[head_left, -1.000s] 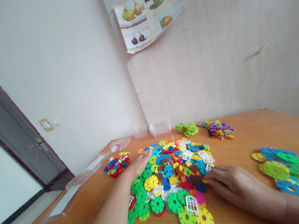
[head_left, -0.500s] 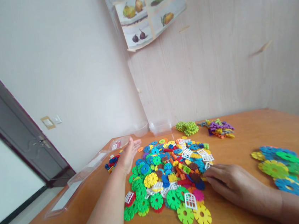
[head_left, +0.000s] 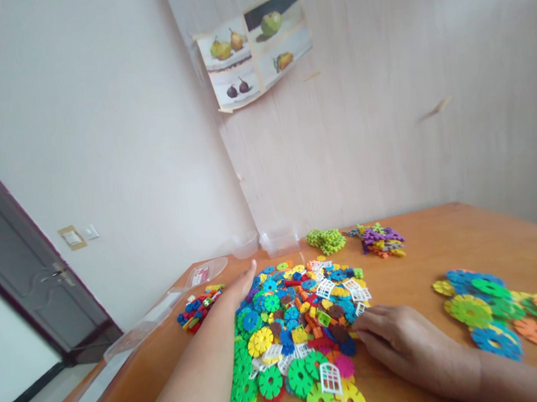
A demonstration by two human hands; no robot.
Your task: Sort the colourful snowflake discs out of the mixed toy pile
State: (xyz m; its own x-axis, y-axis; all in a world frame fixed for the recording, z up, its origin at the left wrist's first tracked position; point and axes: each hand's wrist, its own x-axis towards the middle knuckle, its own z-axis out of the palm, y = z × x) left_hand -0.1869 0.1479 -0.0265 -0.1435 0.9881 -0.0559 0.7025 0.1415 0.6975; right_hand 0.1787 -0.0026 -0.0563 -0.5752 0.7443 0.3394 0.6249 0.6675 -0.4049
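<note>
A mixed pile of plastic building pieces (head_left: 291,326) lies on the table. It holds notched discs, small bricks and white window frames (head_left: 330,379). My left hand (head_left: 245,285) is at the pile's far left edge, its thumb stretched up; the other fingers are mostly hidden behind it, and nothing shows in it. At the right edge, my right hand (head_left: 392,335) has its fingers bent and pressed together against the pieces, near a dark brown disc (head_left: 341,334). Whatever its fingertips hold is hidden.
Larger discs (head_left: 493,308) lie at right. Green pieces (head_left: 325,241) and purple-and-yellow pieces (head_left: 382,240) are stacked at the back. A small brick heap (head_left: 198,311) lies left, beside clear lids (head_left: 96,388). Clear tubs (head_left: 280,241) stand by the wall (head_left: 364,152).
My left hand has turned inward against the pile, its spread fingers now hidden. My right hand stays at the pile's right edge. The camera view has shifted, so the scene appears further left and lower.
</note>
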